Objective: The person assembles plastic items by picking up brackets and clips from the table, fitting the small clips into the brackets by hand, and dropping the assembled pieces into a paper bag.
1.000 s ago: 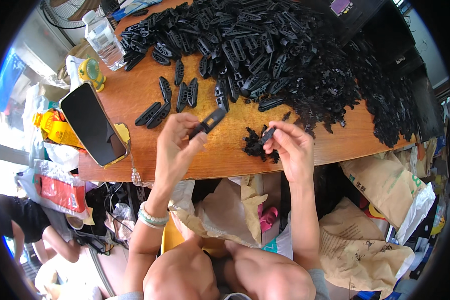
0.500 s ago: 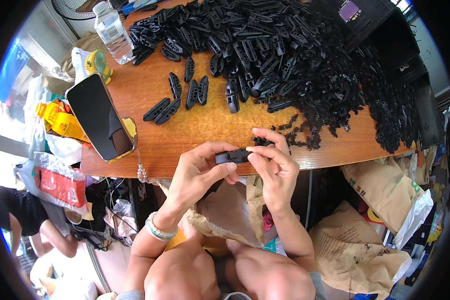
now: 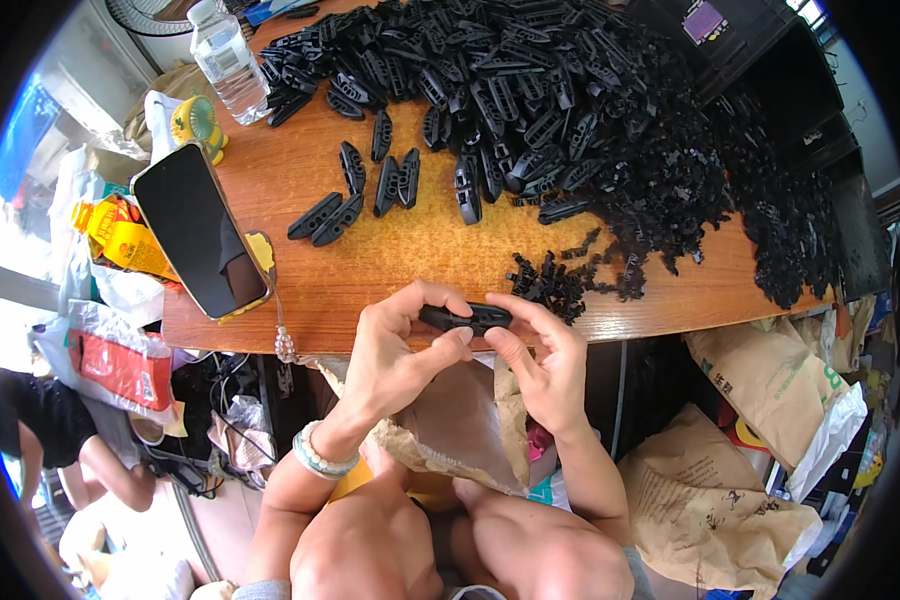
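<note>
Fingers (image 3: pixel 535 319) of L hand (image 3: pixel 392 350) & R hand (image 3: pixel 552 372), curled inward nr table (image 3: pixel 390 265) edge, pinch blk part (image 3: pixel 485 317); its underside mostly hidden.

black part (image 3: pixel 480 317): partly hidden behind fingers (image 3: pixel 537 317) | fan (image 3: pixel 155 17): cut by top edge

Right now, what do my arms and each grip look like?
Your left grip and right grip have no gloves. A pale beaded bracelet circles the left wrist; nothing shows on the right one. Grey sleeves show near the bottom edge, leaving both forearms bare.
</note>
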The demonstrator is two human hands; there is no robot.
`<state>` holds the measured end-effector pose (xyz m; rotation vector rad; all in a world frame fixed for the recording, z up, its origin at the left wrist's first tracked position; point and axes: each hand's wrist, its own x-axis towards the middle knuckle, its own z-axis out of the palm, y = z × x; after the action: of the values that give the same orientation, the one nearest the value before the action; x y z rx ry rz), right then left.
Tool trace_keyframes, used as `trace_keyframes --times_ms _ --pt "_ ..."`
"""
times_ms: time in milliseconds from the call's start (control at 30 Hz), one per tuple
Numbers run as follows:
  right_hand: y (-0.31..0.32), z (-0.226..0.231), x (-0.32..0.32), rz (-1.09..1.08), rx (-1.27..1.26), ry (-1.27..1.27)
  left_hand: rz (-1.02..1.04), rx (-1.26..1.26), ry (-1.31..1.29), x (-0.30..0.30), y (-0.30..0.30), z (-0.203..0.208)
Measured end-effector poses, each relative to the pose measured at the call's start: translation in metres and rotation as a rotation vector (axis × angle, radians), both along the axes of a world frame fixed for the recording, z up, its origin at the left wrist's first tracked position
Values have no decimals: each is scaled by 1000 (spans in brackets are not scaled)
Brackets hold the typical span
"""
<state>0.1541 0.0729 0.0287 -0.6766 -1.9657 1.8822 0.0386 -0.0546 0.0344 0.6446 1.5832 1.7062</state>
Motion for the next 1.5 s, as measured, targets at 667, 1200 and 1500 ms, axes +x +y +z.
trace_keyframes --times_ms 667,1200,1500 --pt "56 -16 -24 -126 873 90 327 -469 1363 -122 75 -36" --pt "66 -28 -41 -310 287 251 166 -211 1390 -33 5 -47" --pt "42 -18 -15 -153 74 335 333 -296 1193 -43 -2 -35"
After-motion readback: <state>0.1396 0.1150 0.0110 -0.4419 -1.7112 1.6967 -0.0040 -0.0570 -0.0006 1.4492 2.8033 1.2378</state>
